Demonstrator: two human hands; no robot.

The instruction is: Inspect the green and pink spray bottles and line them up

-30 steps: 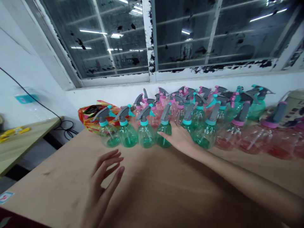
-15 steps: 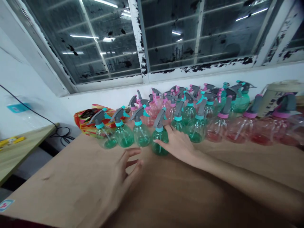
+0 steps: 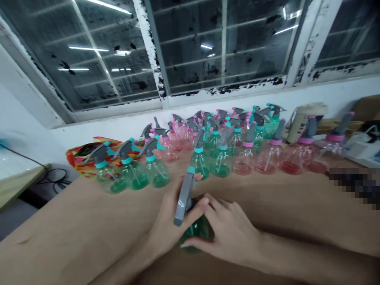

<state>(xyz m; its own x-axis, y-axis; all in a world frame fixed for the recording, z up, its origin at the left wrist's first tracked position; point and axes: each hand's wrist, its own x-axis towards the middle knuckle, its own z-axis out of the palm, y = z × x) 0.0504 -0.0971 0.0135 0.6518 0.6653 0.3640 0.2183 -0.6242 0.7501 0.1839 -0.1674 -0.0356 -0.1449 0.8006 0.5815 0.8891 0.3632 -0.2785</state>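
Grip on the bottle: 2 bare hands are closed around 1 green spray bottle, with no open space between the fingers and the plastic that shows.
Left hand: wraps the upper part, just under the grey sprayer head; its thumb reaches across the near side toward the other hand's fingertips.
Right hand: cups the rounded green body from the right, fingers over the top of it, thumb across the near side, lower down.
Bottle and hands: the bottle lies directly between the palms, close in front of the wearer; the left hand is nearer the sprayer head, the right hand nearer the body.
Long axis: the sprayer head points its turquoise tip away from the wearer and its grey end back toward the wearer; the body sits below. Whether the base touches the wooden table, I cannot tell.
Front row, left: 3 turquoise-collared bottles with green liquid, beyond the left hand, beside a red and yellow plastic bag.
Front row, right: 2 more turquoise-collared bottles, then 4 pink-collared bottles with red liquid.
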